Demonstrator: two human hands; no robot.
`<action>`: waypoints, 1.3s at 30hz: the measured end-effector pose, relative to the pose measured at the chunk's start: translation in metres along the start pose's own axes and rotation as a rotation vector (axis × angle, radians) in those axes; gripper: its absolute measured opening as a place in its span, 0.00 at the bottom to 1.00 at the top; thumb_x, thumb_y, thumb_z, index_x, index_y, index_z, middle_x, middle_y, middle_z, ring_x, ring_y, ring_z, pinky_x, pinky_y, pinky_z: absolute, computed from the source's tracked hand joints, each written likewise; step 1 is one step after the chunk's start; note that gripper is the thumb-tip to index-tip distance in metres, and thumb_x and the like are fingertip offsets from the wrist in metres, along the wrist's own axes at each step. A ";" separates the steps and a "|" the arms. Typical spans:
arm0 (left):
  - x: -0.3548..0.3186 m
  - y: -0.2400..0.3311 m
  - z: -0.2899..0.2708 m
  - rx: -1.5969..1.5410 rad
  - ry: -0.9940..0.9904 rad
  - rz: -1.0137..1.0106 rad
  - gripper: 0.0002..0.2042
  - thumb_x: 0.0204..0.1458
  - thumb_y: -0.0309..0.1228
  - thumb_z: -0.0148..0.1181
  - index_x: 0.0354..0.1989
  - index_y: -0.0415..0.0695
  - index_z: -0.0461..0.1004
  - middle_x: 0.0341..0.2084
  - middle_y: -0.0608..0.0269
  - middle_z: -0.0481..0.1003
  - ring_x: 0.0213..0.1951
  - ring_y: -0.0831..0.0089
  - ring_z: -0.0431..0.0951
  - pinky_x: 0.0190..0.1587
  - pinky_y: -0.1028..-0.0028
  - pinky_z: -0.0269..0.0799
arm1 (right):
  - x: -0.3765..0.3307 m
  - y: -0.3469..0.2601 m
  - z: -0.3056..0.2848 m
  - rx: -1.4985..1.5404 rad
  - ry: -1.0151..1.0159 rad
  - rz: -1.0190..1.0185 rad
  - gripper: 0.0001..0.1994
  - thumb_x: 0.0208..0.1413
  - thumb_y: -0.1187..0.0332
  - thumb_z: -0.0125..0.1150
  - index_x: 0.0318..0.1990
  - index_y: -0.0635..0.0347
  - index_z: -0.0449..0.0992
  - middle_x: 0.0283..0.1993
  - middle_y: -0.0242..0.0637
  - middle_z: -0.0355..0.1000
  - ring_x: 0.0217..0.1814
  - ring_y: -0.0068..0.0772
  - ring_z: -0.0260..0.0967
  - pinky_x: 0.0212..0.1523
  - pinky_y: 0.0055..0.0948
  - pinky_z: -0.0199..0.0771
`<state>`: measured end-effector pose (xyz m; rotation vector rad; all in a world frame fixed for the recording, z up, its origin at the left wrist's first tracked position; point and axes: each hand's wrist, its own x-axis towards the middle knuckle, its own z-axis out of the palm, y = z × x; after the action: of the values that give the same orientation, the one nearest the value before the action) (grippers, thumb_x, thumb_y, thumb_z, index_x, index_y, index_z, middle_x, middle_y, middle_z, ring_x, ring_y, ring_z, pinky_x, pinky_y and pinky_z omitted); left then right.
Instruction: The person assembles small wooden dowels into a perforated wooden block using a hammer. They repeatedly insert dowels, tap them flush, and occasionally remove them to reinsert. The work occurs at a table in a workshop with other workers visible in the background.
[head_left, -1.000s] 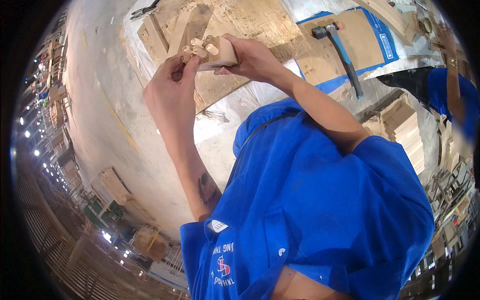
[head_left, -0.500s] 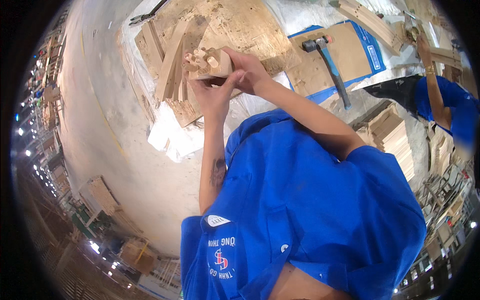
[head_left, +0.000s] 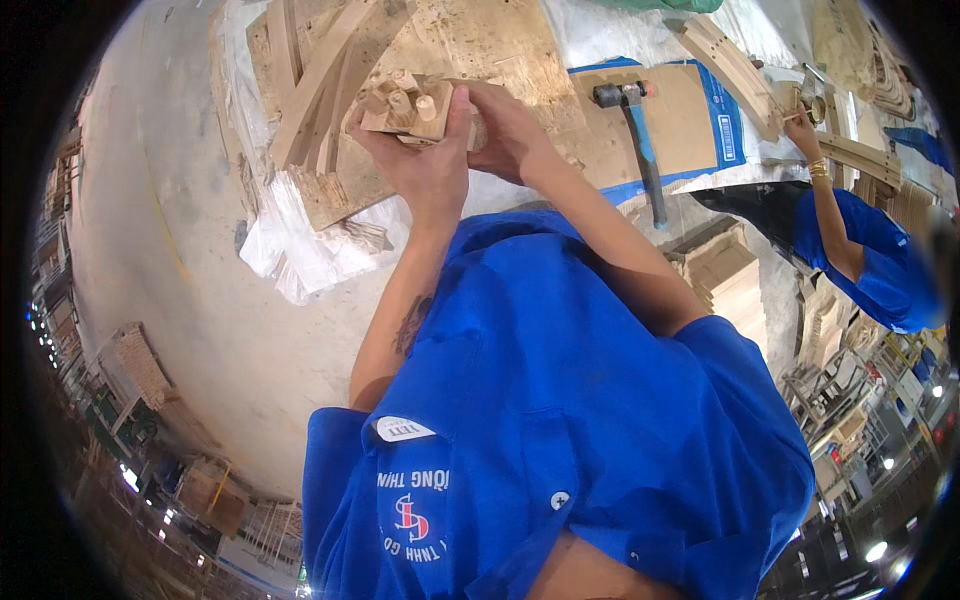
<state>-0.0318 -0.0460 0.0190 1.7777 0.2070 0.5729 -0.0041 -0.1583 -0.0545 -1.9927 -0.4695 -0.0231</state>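
Both my hands hold up a short bundle of pale wooden pieces (head_left: 432, 124) over a worn wooden board (head_left: 490, 50). Round dowel ends (head_left: 398, 102) stick out of its end face. My left hand (head_left: 425, 175) wraps the bundle from the near left side, its thumb up along the right edge. At the right side, my right hand (head_left: 510, 130) grips the pieces, with its fingertips partly hidden behind them. Several long wooden slats (head_left: 322, 90) lie on the board to the left of my hands.
To the right, a mallet (head_left: 643, 150) with a black head and blue handle lies on a flattened cardboard sheet (head_left: 695, 130) with blue edges. Stacked wood pieces (head_left: 722, 270) stand lower right. Another person in blue (head_left: 860, 240) works at the far right beside a long wooden part (head_left: 730, 75).
My left hand has shifted its hold, its thumb now upright against the bundle. The dowel ends are turned more upward. The whole view has swung slightly, and the co-worker's arm has moved.
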 end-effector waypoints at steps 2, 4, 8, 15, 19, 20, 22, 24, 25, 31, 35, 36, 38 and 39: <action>-0.001 -0.011 -0.005 0.082 0.028 0.058 0.38 0.49 0.33 0.77 0.58 0.39 0.52 0.52 0.50 0.66 0.54 0.65 0.71 0.57 0.67 0.69 | -0.018 0.025 -0.022 -0.008 0.134 -0.057 0.34 0.47 0.60 0.74 0.63 0.55 0.68 0.58 0.47 0.74 0.62 0.55 0.67 0.60 0.48 0.69; -0.005 -0.014 -0.004 -0.048 0.017 0.056 0.38 0.50 0.31 0.76 0.60 0.39 0.50 0.54 0.51 0.65 0.55 0.65 0.70 0.59 0.66 0.68 | -0.060 0.088 -0.061 -0.443 0.173 0.127 0.35 0.51 0.55 0.71 0.66 0.53 0.65 0.62 0.47 0.70 0.61 0.55 0.68 0.59 0.49 0.68; -0.007 -0.025 -0.008 -0.026 -0.032 0.080 0.40 0.50 0.29 0.76 0.62 0.39 0.49 0.56 0.51 0.65 0.57 0.64 0.69 0.61 0.65 0.68 | -0.134 0.152 -0.078 -1.069 0.319 0.825 0.30 0.62 0.51 0.60 0.67 0.54 0.65 0.61 0.50 0.68 0.62 0.61 0.65 0.59 0.55 0.66; -0.007 -0.034 -0.001 -0.216 0.023 0.092 0.42 0.44 0.33 0.80 0.62 0.42 0.55 0.54 0.51 0.66 0.53 0.65 0.72 0.56 0.65 0.72 | -0.124 0.167 -0.113 -0.895 0.148 0.672 0.15 0.66 0.58 0.55 0.48 0.62 0.72 0.32 0.43 0.75 0.33 0.46 0.76 0.35 0.44 0.74; -0.007 -0.049 -0.002 -0.002 0.056 0.214 0.42 0.42 0.32 0.81 0.61 0.41 0.56 0.53 0.51 0.67 0.52 0.63 0.74 0.56 0.66 0.72 | -0.071 0.077 -0.125 -0.019 0.053 0.721 0.17 0.69 0.56 0.52 0.47 0.65 0.72 0.28 0.39 0.69 0.24 0.29 0.67 0.27 0.30 0.67; -0.005 -0.047 -0.004 -0.002 0.066 0.203 0.42 0.42 0.32 0.81 0.61 0.42 0.57 0.53 0.52 0.67 0.52 0.63 0.74 0.55 0.66 0.72 | -0.050 0.027 -0.133 0.191 0.022 0.756 0.19 0.68 0.56 0.54 0.48 0.69 0.72 0.30 0.45 0.71 0.26 0.32 0.68 0.29 0.32 0.68; -0.004 -0.038 -0.006 -0.046 0.058 0.182 0.42 0.41 0.31 0.82 0.61 0.42 0.57 0.53 0.52 0.67 0.51 0.63 0.75 0.55 0.66 0.73 | -0.024 -0.050 -0.149 0.388 -0.080 0.666 0.19 0.68 0.56 0.55 0.45 0.69 0.72 0.26 0.43 0.68 0.23 0.26 0.65 0.25 0.31 0.64; -0.006 -0.037 -0.005 -0.060 0.044 0.127 0.43 0.39 0.30 0.82 0.61 0.42 0.57 0.54 0.52 0.68 0.51 0.64 0.76 0.54 0.67 0.74 | -0.012 -0.106 -0.160 0.120 -0.195 0.528 0.20 0.68 0.56 0.56 0.45 0.70 0.72 0.24 0.43 0.68 0.23 0.30 0.67 0.25 0.34 0.65; -0.006 -0.035 -0.004 -0.085 0.046 0.124 0.43 0.39 0.29 0.82 0.61 0.41 0.57 0.54 0.51 0.69 0.51 0.64 0.76 0.54 0.67 0.74 | -0.012 -0.122 -0.163 -0.008 -0.261 0.450 0.20 0.68 0.56 0.56 0.45 0.70 0.73 0.24 0.43 0.68 0.22 0.32 0.68 0.25 0.36 0.65; -0.005 -0.037 -0.003 -0.125 0.069 0.123 0.42 0.35 0.28 0.83 0.60 0.41 0.61 0.54 0.49 0.70 0.54 0.62 0.75 0.56 0.66 0.73 | -0.027 -0.163 -0.159 -0.080 -0.205 0.250 0.21 0.71 0.53 0.47 0.46 0.67 0.72 0.24 0.34 0.69 0.18 0.19 0.60 0.19 0.20 0.56; -0.003 -0.034 -0.004 0.009 0.045 0.224 0.42 0.40 0.30 0.82 0.60 0.41 0.56 0.53 0.51 0.70 0.52 0.65 0.76 0.54 0.66 0.74 | -0.053 -0.152 -0.151 0.027 -0.075 0.203 0.23 0.68 0.48 0.54 0.45 0.65 0.72 0.27 0.37 0.69 0.19 0.23 0.62 0.19 0.22 0.57; -0.003 -0.032 -0.004 -0.007 0.044 0.204 0.42 0.40 0.30 0.82 0.60 0.41 0.56 0.53 0.51 0.70 0.52 0.64 0.76 0.54 0.66 0.74 | -0.052 -0.153 -0.152 -0.163 -0.143 0.208 0.21 0.67 0.50 0.55 0.44 0.65 0.72 0.27 0.38 0.70 0.23 0.28 0.66 0.24 0.27 0.62; -0.001 -0.031 -0.006 -0.043 0.039 0.168 0.42 0.40 0.30 0.82 0.60 0.41 0.57 0.53 0.51 0.70 0.51 0.64 0.76 0.54 0.65 0.74 | -0.040 -0.159 -0.146 -0.549 -0.288 0.173 0.18 0.65 0.56 0.57 0.43 0.65 0.73 0.29 0.41 0.73 0.30 0.36 0.74 0.35 0.36 0.73; 0.000 -0.033 -0.010 -0.046 0.001 0.103 0.41 0.40 0.31 0.82 0.60 0.41 0.57 0.53 0.50 0.70 0.51 0.63 0.76 0.53 0.64 0.74 | -0.041 -0.163 -0.142 -0.514 -0.210 0.134 0.18 0.66 0.56 0.56 0.43 0.65 0.73 0.28 0.41 0.72 0.29 0.36 0.73 0.34 0.35 0.72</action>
<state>-0.0313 -0.0280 -0.0102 1.7508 0.1023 0.6474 -0.0701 -0.2323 0.1420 -2.5444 -0.4971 0.1665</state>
